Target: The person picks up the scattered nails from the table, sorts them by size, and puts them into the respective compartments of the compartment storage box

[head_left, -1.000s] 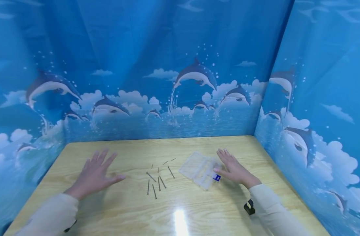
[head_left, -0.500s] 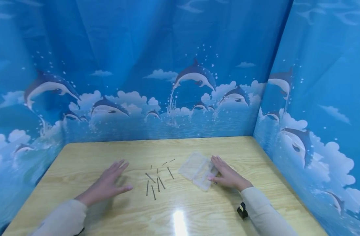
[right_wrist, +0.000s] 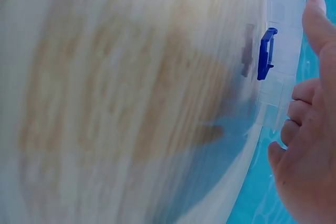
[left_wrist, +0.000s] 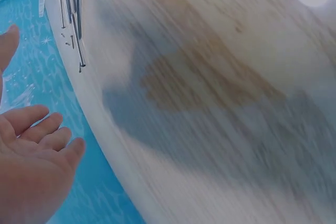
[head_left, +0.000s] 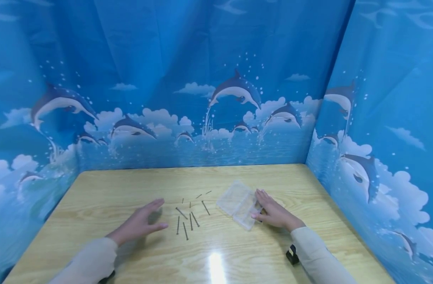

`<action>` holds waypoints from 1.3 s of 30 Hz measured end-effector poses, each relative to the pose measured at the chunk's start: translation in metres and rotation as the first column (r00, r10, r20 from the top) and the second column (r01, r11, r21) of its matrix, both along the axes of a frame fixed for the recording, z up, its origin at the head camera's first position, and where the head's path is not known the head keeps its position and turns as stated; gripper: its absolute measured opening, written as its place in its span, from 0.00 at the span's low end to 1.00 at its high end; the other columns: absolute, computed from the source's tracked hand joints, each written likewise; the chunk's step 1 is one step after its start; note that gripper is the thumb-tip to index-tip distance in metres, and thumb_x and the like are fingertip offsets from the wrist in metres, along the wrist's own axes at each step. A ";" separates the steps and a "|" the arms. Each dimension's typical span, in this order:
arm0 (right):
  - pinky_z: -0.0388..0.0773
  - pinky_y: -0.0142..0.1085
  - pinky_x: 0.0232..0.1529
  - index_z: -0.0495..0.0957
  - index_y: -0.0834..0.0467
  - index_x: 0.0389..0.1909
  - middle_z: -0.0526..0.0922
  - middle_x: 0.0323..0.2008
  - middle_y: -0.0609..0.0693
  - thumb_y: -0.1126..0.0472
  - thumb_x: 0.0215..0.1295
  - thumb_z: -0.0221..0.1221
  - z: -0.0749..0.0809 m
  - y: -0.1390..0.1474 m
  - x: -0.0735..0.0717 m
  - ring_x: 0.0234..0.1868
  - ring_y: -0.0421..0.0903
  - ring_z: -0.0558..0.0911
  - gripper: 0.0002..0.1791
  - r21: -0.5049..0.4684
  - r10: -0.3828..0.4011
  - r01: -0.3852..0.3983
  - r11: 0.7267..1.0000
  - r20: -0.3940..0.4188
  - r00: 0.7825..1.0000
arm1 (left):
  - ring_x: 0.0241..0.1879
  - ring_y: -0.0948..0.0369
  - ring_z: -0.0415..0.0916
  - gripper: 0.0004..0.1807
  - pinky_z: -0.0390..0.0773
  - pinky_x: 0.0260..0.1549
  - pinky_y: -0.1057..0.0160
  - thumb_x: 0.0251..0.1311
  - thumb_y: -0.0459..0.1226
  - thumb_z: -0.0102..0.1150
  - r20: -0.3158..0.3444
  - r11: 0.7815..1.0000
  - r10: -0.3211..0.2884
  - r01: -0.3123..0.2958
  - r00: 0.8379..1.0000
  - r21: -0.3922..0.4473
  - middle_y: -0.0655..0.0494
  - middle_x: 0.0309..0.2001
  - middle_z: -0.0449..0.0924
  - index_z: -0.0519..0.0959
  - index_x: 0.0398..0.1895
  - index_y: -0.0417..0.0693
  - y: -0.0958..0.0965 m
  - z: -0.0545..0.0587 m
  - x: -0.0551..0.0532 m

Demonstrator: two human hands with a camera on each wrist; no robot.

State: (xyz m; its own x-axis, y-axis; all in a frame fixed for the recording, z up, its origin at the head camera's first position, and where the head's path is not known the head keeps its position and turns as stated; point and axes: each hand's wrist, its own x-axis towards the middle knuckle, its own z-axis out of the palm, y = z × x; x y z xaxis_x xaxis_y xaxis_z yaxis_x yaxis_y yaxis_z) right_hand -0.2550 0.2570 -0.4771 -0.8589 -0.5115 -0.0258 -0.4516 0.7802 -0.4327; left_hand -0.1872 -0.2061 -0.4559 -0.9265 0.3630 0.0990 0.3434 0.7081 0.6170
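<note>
Several dark nails [head_left: 188, 217] lie scattered on the wooden table [head_left: 103, 189], some long and some short. My left hand [head_left: 143, 221] hovers just left of them with fingers straight and holds nothing; in the left wrist view the left hand [left_wrist: 31, 156] shows its bare palm, with the nails [left_wrist: 73, 3] far off. A clear plastic box [head_left: 236, 202] lies to the right of the nails. My right hand [head_left: 273, 211] lies flat against the box's right side, thumb at its near corner. The right wrist view shows the box's blue clasp [right_wrist: 266, 53] beside the right hand [right_wrist: 310, 145].
Blue dolphin-print curtains [head_left: 216, 98] wall in the table at the back and on both sides. A bright light glare [head_left: 216, 268] sits on the near table surface. A black wrist mount [head_left: 291, 254] hangs under my right sleeve.
My left hand has slid right, close to the nails. My right hand has moved left onto the box's right side, hiding the blue clasp in the head view.
</note>
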 end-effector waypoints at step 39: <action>0.47 0.52 0.72 0.44 0.68 0.72 0.44 0.74 0.64 0.42 0.73 0.44 0.001 -0.005 0.010 0.75 0.59 0.44 0.42 0.146 0.050 -0.034 0.989 -0.107 0.993 | 0.41 0.60 0.78 0.20 0.80 0.46 0.57 0.51 0.36 0.69 0.174 0.972 0.154 -0.181 0.973 0.149 0.53 0.44 0.82 0.80 0.49 0.42 0.025 -0.035 -0.054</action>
State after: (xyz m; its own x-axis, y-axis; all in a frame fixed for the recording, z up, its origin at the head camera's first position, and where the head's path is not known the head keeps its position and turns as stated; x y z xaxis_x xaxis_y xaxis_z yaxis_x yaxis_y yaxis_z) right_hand -0.2448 0.2525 -0.4766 -0.8385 -0.5448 -0.0078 -0.5239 0.8101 -0.2631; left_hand -0.2408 -0.1816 -0.4905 -0.9812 0.1928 -0.0111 0.1156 0.6323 0.7661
